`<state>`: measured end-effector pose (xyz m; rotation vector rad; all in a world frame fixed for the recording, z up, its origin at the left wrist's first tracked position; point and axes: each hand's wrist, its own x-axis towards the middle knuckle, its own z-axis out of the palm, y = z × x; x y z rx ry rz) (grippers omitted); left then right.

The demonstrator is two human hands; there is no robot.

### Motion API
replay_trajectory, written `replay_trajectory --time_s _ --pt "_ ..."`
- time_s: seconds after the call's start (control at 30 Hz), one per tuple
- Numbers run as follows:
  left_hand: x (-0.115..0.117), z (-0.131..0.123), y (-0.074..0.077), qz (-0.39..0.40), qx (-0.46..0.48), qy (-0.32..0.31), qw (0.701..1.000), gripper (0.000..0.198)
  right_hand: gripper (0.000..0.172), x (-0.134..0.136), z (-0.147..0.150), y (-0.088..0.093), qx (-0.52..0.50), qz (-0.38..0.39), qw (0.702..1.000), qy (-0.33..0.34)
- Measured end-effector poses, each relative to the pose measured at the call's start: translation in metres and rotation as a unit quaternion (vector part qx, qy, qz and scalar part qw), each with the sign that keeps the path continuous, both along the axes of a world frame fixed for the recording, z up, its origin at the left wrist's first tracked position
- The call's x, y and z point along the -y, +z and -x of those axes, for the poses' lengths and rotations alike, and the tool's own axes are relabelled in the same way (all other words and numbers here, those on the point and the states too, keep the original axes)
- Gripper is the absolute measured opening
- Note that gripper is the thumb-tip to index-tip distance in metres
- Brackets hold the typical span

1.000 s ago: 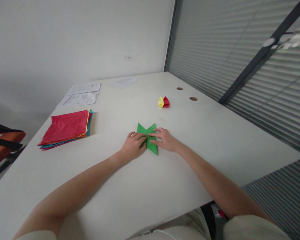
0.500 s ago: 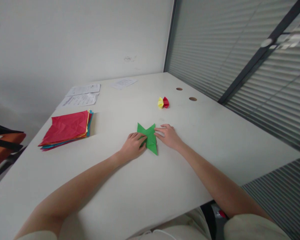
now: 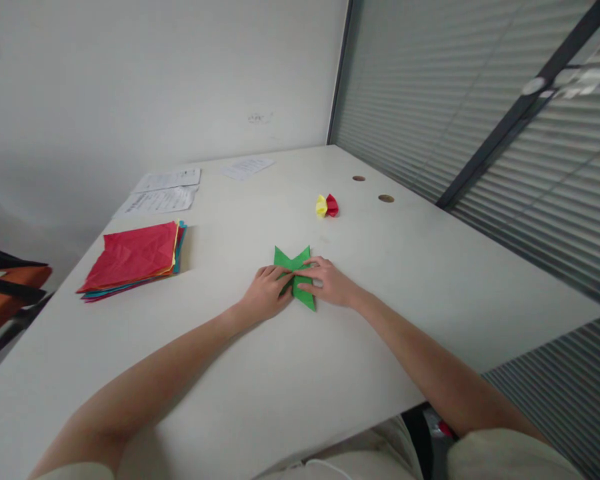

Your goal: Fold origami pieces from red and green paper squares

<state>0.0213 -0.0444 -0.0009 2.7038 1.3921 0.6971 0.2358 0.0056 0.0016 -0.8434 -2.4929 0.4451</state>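
Observation:
A folded green paper point(image 3: 300, 260) with pointed corners lies flat on the white table point(image 3: 250, 400). My left hand point(image 3: 267, 292) rests on its left side, fingers pressing it down and covering that part. From the right, my right hand point(image 3: 329, 283) reaches over the paper, its fingers apart and lying on the middle and right side, the fingertips close to those of my left hand. Beyond the hands sits a small folded piece, half yellow and half red point(image 3: 332, 205).
At the left lies a stack of coloured paper point(image 3: 137, 252), red on top. Printed sheets point(image 3: 165, 198) lie behind it, with another sheet point(image 3: 247, 167) near the wall. Two round holes point(image 3: 386, 199) are in the table at the right, beside window blinds. An orange chair point(image 3: 10, 293) stands at far left.
My right hand has moved left and slightly nearer, from the paper's right edge onto its middle. My left hand and the green paper have stayed in place.

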Motion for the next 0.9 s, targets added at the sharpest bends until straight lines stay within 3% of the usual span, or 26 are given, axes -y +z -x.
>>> replay_trajectory --time_s 0.53,0.73,0.8,0.9 --pt "-0.002 0.002 -0.003 -0.01 0.0 0.001 1.0 0.029 0.033 -0.016 -0.006 -0.008 0.021 0.003 0.99 -0.138" --pt "-0.003 0.003 -0.007 -0.018 -0.001 0.012 1.0 0.03 0.032 -0.015 -0.008 -0.004 -0.01 -0.051 0.976 -0.213" --pt "-0.003 0.003 -0.008 -0.02 -0.006 0.012 1.0 0.03 0.033 -0.012 -0.007 0.0 -0.054 -0.072 0.974 -0.209" --pt "-0.004 0.003 -0.008 -0.02 -0.008 0.012 1.0 0.03 0.035 -0.006 -0.003 0.005 -0.09 -0.081 0.984 -0.129"
